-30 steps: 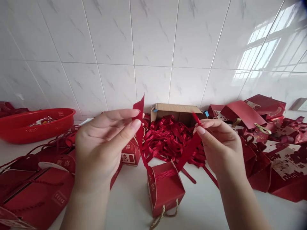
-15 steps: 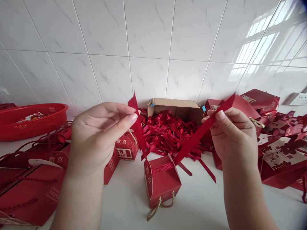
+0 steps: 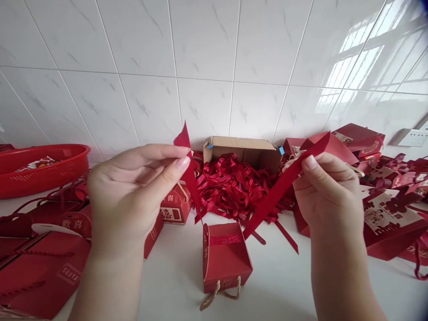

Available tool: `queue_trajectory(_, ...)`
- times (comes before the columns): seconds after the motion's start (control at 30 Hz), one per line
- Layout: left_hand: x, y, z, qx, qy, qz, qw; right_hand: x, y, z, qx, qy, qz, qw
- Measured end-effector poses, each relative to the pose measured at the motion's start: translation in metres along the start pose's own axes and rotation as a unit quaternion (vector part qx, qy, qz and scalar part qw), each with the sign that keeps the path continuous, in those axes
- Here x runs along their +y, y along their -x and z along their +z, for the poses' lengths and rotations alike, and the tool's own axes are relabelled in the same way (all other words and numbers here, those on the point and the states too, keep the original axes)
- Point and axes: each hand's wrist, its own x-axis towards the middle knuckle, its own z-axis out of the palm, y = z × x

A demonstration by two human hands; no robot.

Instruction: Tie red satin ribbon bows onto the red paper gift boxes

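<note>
A red ribbon runs down from both my hands to a small red gift box and lies across its top. Between thumb and fingers, my left hand pinches one end, whose pointed tip sticks up. On the other side, my right hand pinches the opposite end, slanting up to the right. The box stands on the white table between my forearms, its tan rope handle hanging at the near side. Behind it, a heap of red ribbons spills from an open cardboard box.
At the left stand more red boxes with rope handles and a red plastic basket holding small packets. Several red boxes crowd the right side, some with ribbon bows. A white tiled wall closes off the back.
The small gift box has turned slightly and the ribbon across its top looks flatter. Both hands keep their pinch on the ribbon ends, spread a little wider. The view has shifted slightly.
</note>
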Motion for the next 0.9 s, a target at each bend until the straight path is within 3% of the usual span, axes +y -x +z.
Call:
queue_trajectory(0.13,0.005,0.006,0.005,0.033,-0.061,0.018,0.997,-0.002,0.004,0.004,0.002,-0.009,0.006,1.0)
queue_trajectory(0.3,0.004,0.006,-0.002,-0.075,-0.098,0.089,0.988,-0.004,0.005,0.007,-0.003,-0.005,0.0,1.0)
queue_trajectory(0.57,-0.001,0.006,-0.006,-0.123,-0.144,0.205,0.96,-0.004,0.006,0.021,-0.009,0.027,-0.031,0.999)
queue_trajectory(0.9,0.001,0.009,-0.006,-0.119,-0.133,0.158,0.971,-0.001,0.01,0.026,-0.008,0.046,-0.06,0.997)
